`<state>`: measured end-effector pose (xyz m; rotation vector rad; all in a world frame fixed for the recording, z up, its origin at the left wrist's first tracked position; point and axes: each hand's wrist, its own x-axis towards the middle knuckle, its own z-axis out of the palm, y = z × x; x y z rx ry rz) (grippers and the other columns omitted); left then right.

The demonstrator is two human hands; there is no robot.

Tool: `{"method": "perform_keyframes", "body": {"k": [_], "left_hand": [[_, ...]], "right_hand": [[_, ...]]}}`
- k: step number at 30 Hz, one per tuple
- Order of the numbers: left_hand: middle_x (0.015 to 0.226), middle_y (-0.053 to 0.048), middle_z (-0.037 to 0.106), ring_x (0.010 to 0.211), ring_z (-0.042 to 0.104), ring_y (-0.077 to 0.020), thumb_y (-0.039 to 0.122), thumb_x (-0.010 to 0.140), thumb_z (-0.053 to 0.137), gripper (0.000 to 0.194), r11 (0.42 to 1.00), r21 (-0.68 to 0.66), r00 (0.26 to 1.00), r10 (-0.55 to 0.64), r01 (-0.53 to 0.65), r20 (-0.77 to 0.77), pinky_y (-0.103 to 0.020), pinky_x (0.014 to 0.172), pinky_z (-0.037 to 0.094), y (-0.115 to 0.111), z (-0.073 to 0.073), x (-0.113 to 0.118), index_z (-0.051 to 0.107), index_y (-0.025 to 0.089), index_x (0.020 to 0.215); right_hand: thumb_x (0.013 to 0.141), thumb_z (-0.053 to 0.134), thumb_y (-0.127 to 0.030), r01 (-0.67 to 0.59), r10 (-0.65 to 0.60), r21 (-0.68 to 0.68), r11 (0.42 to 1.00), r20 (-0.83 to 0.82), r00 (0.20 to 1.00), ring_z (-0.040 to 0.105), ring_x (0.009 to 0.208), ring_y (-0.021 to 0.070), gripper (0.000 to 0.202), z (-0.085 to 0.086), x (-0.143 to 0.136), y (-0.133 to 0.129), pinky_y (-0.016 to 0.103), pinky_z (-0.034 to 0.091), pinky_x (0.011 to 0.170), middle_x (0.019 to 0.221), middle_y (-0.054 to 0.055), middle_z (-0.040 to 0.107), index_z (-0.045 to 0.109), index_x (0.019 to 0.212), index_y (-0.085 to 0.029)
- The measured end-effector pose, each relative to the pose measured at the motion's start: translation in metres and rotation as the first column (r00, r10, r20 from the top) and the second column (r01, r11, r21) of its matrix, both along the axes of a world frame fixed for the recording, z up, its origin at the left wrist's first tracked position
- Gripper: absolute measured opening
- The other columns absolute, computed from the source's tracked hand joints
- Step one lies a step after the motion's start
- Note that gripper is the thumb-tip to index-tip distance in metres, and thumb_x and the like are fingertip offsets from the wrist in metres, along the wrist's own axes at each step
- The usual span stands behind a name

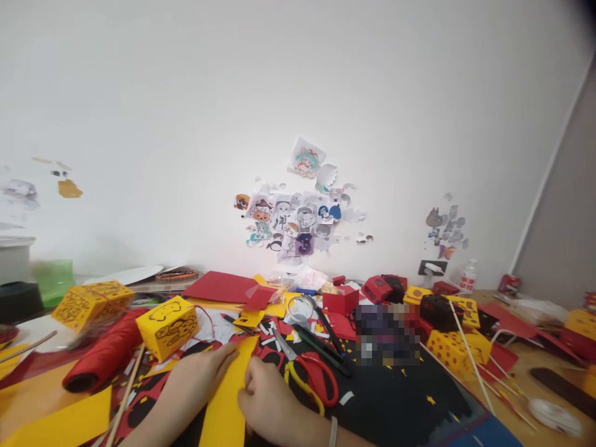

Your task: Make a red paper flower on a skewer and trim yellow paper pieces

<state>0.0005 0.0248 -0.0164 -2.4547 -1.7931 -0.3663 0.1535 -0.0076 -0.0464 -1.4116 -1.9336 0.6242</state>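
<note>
A long strip of yellow paper (224, 403) runs away from me between my hands, above the black mat. Along its left edge my left hand (207, 367) is closed, with the fingertips near the far end. At the opposite edge my right hand (269, 388) grips the paper with curled fingers; a pale band circles that wrist. Scissors (307, 380) with red and yellow handles lie just right of my right hand, blades pointing away. Beyond my left hand sits a yellow paper box (167, 326) with black drawings. My fingertips are partly hidden.
A red spool (105, 354) and a thin wooden stick (128, 388) lie to the left. Paper scraps litter the black mat (391, 403). Further right are a spotted yellow box (454, 349) and another stick (470, 357). A white wall (298, 74) rises behind the table.
</note>
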Motion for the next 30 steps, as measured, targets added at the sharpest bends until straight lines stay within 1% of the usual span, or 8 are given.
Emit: {"method": "perform_keyframes", "body": {"k": [4, 7, 9, 14, 17, 20, 26, 30], "left_hand": [[0.079, -0.013, 0.072, 0.076, 0.068, -0.0304, 0.033, 0.086, 0.023, 0.044, 1.0, 0.004, 1.0, -0.027, 0.027, -0.017, -0.035, 0.062, 0.046, 0.001, -0.008, 0.005, 0.063, 0.02, 0.101], [0.079, -0.015, 0.071, 0.076, 0.067, -0.0321, 0.034, 0.086, 0.024, 0.043, 0.999, -0.041, 0.999, -0.001, 0.003, 0.032, -0.036, 0.061, 0.045, 0.001, -0.01, 0.006, 0.063, 0.016, 0.09], [0.077, -0.015, 0.071, 0.076, 0.067, -0.0313, 0.035, 0.085, 0.026, 0.041, 0.999, -0.047, 0.998, 0.007, -0.004, 0.059, -0.034, 0.061, 0.044, 0.0, -0.009, 0.006, 0.062, 0.016, 0.086], [0.072, -0.01, 0.066, 0.072, 0.062, -0.0248, 0.04, 0.086, 0.029, 0.041, 0.994, 0.09, 0.986, -0.079, 0.067, 0.146, -0.031, 0.062, 0.04, -0.002, -0.002, 0.002, 0.06, 0.018, 0.07], [0.075, -0.008, 0.064, 0.077, 0.058, -0.0247, 0.039, 0.085, 0.034, 0.039, 0.966, 0.213, 0.976, -0.178, 0.148, 0.127, -0.035, 0.072, 0.039, -0.001, -0.001, 0.0, 0.062, 0.019, 0.068], [0.083, -0.009, 0.065, 0.084, 0.057, -0.0267, 0.038, 0.084, 0.037, 0.035, 0.953, 0.267, 0.982, -0.173, 0.145, 0.082, -0.041, 0.078, 0.038, -0.001, -0.006, 0.003, 0.065, 0.02, 0.073], [0.121, -0.011, 0.057, 0.118, 0.042, -0.0338, 0.027, 0.078, 0.05, 0.018, 0.904, 0.375, 0.972, -0.234, 0.207, 0.029, -0.057, 0.1, 0.021, -0.017, -0.014, 0.03, 0.067, 0.024, 0.074], [0.1, -0.01, 0.067, 0.102, 0.057, -0.028, 0.019, 0.084, 0.04, 0.028, 0.909, 0.254, 0.94, -0.341, 0.33, 0.002, -0.048, 0.091, 0.038, -0.026, -0.013, 0.044, 0.066, 0.021, 0.076]], "right_hand": [[0.069, 0.05, -0.013, -0.016, -0.045, 0.156, 0.988, 0.379, 0.924, 0.057, 0.054, 0.0178, 0.019, 0.009, -0.001, -0.011, 0.023, 0.027, 0.042, 0.071, 0.007, 0.065, 0.059, 0.085, -0.015], [0.073, 0.05, -0.021, -0.031, -0.094, 0.226, 0.974, 0.519, 0.849, 0.06, 0.054, 0.0201, 0.015, 0.023, 0.006, -0.006, 0.026, 0.031, 0.043, 0.067, 0.008, 0.068, 0.064, 0.076, -0.016], [0.077, 0.049, -0.025, 0.027, -0.167, 0.27, 0.962, 0.509, 0.844, 0.06, 0.054, 0.0187, 0.019, 0.033, 0.019, 0.003, 0.025, 0.032, 0.045, 0.064, 0.006, 0.068, 0.064, 0.068, -0.019], [0.084, 0.042, -0.021, 0.294, -0.446, 0.387, 0.874, 0.396, 0.803, 0.06, 0.059, 0.0177, 0.023, 0.053, 0.073, 0.031, 0.025, 0.03, 0.049, 0.068, 0.007, 0.068, 0.063, 0.075, -0.018], [0.085, 0.042, -0.02, 0.399, -0.541, 0.403, 0.824, 0.346, 0.766, 0.06, 0.06, 0.018, 0.024, 0.057, 0.105, 0.043, 0.025, 0.028, 0.049, 0.067, 0.007, 0.067, 0.061, 0.072, -0.018], [0.085, 0.042, -0.019, 0.453, -0.59, 0.414, 0.789, 0.31, 0.745, 0.06, 0.06, 0.0183, 0.022, 0.054, 0.119, 0.049, 0.025, 0.026, 0.049, 0.068, 0.009, 0.067, 0.061, 0.073, -0.017], [0.082, 0.045, -0.014, 0.311, -0.47, 0.443, 0.841, 0.314, 0.825, 0.057, 0.056, 0.0155, 0.019, 0.034, 0.082, 0.042, 0.024, 0.031, 0.051, 0.063, 0.005, 0.063, 0.06, 0.071, -0.017], [0.08, 0.049, -0.01, 0.055, -0.231, 0.46, 0.886, 0.335, 0.913, 0.057, 0.085, 0.0154, 0.018, 0.02, 0.057, 0.038, 0.022, 0.039, 0.073, 0.087, 0.003, 0.064, 0.061, 0.088, -0.02]]}}
